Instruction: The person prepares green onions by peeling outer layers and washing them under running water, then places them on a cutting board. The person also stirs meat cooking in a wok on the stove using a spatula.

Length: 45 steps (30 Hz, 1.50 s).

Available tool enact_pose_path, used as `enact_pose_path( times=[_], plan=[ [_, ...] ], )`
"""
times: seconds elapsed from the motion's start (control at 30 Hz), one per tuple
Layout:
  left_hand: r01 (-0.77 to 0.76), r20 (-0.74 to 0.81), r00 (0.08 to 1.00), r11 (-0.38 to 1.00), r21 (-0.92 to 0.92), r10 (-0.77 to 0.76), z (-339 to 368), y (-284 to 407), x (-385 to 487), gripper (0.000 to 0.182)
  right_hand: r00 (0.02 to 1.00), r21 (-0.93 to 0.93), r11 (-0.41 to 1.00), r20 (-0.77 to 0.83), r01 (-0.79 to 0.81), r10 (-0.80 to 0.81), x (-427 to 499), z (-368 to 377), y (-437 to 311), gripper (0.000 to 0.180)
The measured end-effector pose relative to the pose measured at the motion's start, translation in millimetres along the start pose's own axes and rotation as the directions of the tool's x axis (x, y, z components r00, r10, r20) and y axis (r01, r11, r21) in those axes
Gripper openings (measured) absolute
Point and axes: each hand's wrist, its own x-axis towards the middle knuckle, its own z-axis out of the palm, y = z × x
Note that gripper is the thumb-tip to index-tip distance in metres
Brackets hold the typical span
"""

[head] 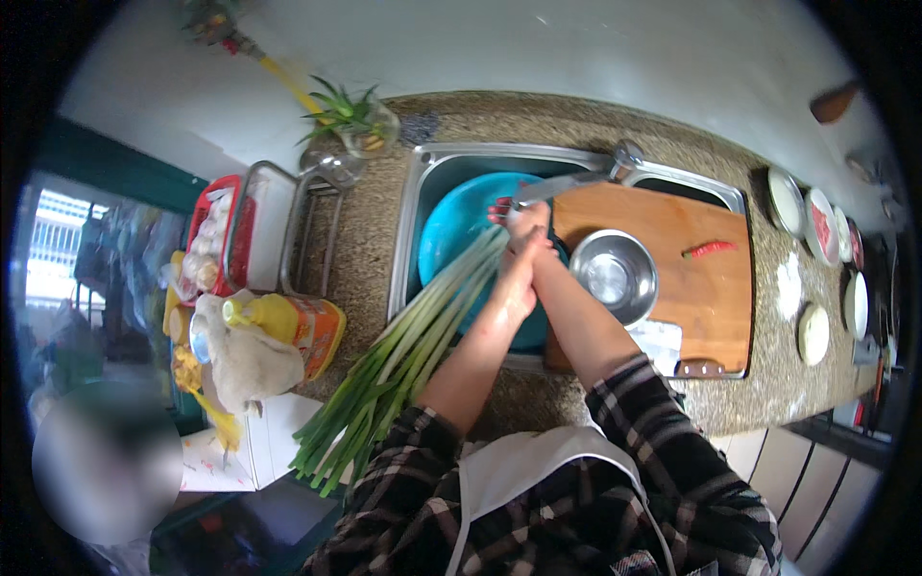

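Note:
My right hand (pixel 529 216) is under the spout of the metal faucet (pixel 562 189), its wet fingers apart. Wrapped around my right wrist is my left hand (pixel 520 265). Both hands are above a blue plastic basin (pixel 450 216) set in the left bowl of the steel sink (pixel 400 266). A bunch of long scallions (pixel 425 327) leans across the basin, white ends beside my hands and green leaves hanging over the counter's front edge. To the right, a steel bowl (pixel 614 277) stands on a wooden cutting board (pixel 691 288).
The board also carries a red chili (pixel 709 249) and a cleaver (pixel 659 342). Several dishes line the far right, one with raw meat (pixel 821 225); a pale dough-like round (pixel 814 333) lies nearer. At left are garlic in a red basket (pixel 210 245), a yellow-capped bottle (pixel 288 320) and a potted plant (pixel 353 119).

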Motion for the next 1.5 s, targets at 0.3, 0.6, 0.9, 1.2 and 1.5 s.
enact_pose_path(
  times=[0.3, 0.6, 0.9, 1.2, 1.5],
  plan=[
    [-0.101, -0.217, 0.950, 0.877, 0.469, 0.226, -41, 11, 47, 0.037, 0.781, -0.817, 0.003, 0.549, 0.576, -0.298, -16, -52, 34, 0.017],
    [-0.253, 0.261, 0.965, 0.134, 0.958, -0.040, 8, -15, 7, 0.030, 0.769, -0.713, 0.427, 0.636, 0.556, 0.060, -85, -106, 81, 0.037],
    [0.339, 0.235, 0.857, 0.845, 0.414, -0.459, -44, -9, 8, 0.015, 0.662, -0.773, 0.371, 0.633, 0.514, 0.402, -147, -94, 19, 0.024],
    [0.492, 0.234, 0.802, 0.830, 0.261, -0.549, -57, 18, -22, 0.034, 0.605, -0.721, 0.422, 0.692, 0.549, 0.394, -171, -89, -5, 0.039],
    [-0.410, 0.365, 0.903, 0.203, 0.889, 0.228, 28, 20, -49, 0.017, 0.914, 0.109, 0.947, 0.317, -0.301, 0.253, -191, -162, -113, 0.062]
  ],
)
